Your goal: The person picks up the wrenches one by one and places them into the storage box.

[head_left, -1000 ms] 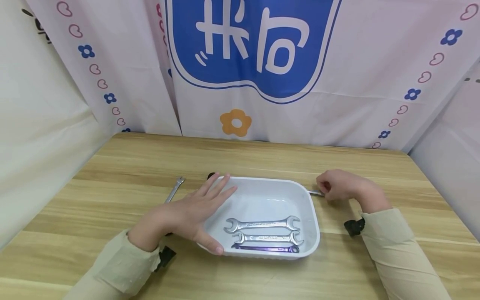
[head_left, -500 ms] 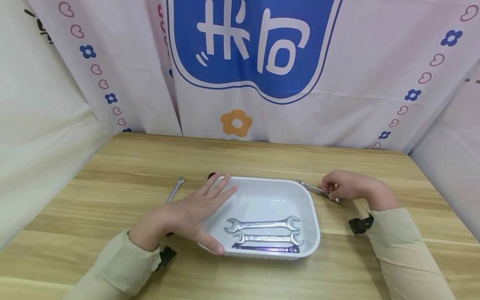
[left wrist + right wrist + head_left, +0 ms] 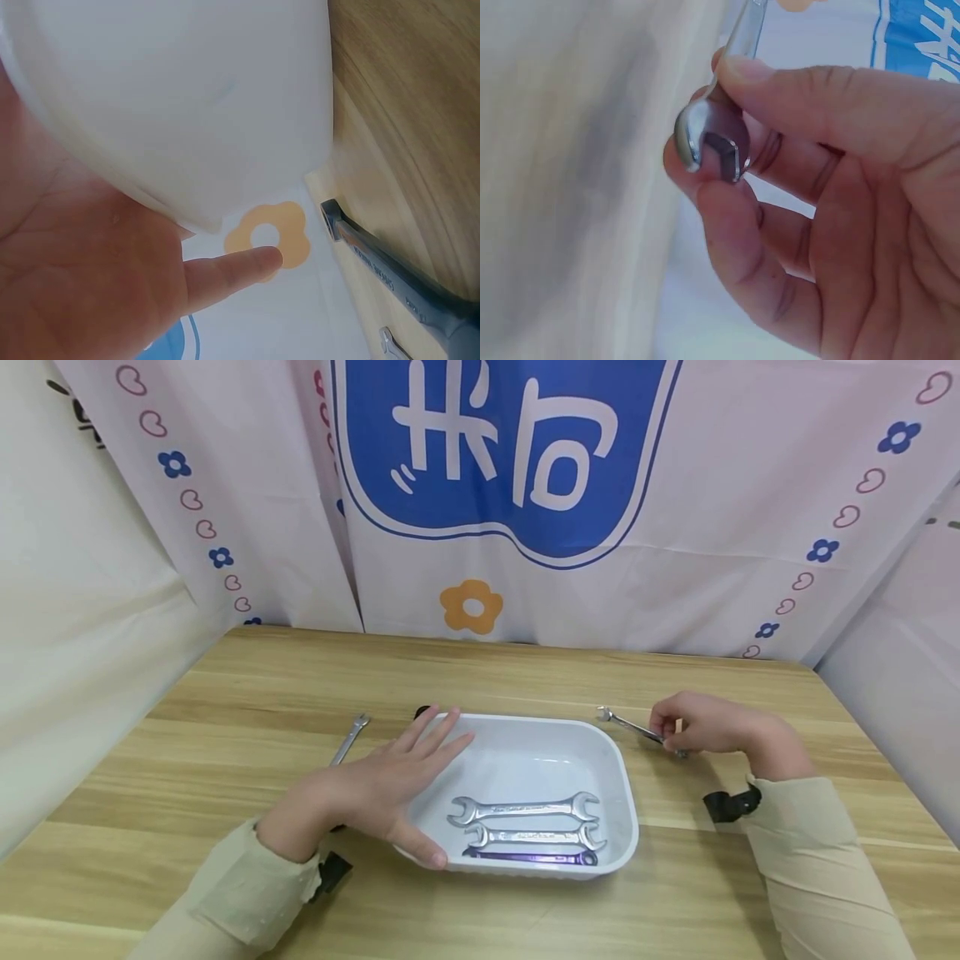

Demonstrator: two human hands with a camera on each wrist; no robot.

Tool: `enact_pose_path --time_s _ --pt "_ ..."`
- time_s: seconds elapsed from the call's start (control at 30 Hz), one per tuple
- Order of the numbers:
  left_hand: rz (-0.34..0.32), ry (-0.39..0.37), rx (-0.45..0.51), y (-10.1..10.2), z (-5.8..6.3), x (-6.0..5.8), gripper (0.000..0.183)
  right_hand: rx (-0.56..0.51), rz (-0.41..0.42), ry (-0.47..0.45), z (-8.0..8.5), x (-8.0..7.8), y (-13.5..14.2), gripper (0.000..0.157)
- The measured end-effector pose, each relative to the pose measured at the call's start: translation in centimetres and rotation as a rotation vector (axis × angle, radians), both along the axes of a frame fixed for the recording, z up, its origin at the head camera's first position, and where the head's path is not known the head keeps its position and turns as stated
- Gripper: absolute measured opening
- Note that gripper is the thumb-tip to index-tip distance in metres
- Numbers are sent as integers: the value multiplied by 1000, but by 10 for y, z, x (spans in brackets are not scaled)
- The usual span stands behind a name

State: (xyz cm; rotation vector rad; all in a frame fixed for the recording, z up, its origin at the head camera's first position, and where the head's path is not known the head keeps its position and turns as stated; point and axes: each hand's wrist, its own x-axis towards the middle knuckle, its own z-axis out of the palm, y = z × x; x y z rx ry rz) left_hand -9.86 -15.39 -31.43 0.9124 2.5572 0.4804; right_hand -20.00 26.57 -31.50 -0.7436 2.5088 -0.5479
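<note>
Okay, white printed backdrop [image 3: 735, 585] is hanging at the back, showing a blue emblem [image 3: 465, 502] with white characters. Wood-grain bench [image 3: 525, 918] is filling the lower part. Pale sleeves [image 3: 832, 868] are covering both forearms. White tray [image 3: 540, 735] is sitting mid-bench. Left hand [image 3: 390, 781] is resting on the tray's left end, fingers straight and splayed, thumb at the near rim. Right hand [image 3: 701, 724] is pinching with thumb and fingers, held piece listed last. Dark wrench [image 3: 397, 274] is lying beside the tray's left end, mostly hidden in the head view. Inside the tray, toward the near wall, three are lying roughly parallel: large silver wrench [image 3: 525, 810], second silver wrench [image 3: 536, 837], purplish wrench [image 3: 528, 858] nearest that wall. Slim silver wrench [image 3: 347, 745] is lying farther left on the bench, one end hidden by the left hand. Small silver wrench [image 3: 633, 727] is slanting just beside the tray's far right corner, the right hand gripping it near one forked end; bench contact, can't tell.
</note>
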Motion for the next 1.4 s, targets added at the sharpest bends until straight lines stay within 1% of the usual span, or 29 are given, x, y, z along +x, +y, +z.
enact_pose_path --time_s 0.2,0.3,0.63,0.83,0.93,1.03,1.23,1.4 --pt "11 1 -10 0 -1 0 130 9 -12 41 9 4 0 11" --pt "13 -1 -10 1 -1 -1 130 -6 -16 52 13 6 -1 11" --pt "16 -9 -11 1 -1 -1 131 -81 33 150 25 17 -11 8" --pt "15 -8 -7 1 -1 0 131 -95 85 251 32 22 -22 15" --pt "11 -4 -8 1 -1 -1 131 -113 116 281 33 25 -28 17" --pt "7 1 -8 1 -1 -1 131 -126 134 287 34 29 -34 18" --pt "1 9 -6 1 -2 -1 130 -156 160 261 36 35 -46 15" --pt "-1 11 -7 1 -2 -1 130 -186 199 248 32 37 -57 11"
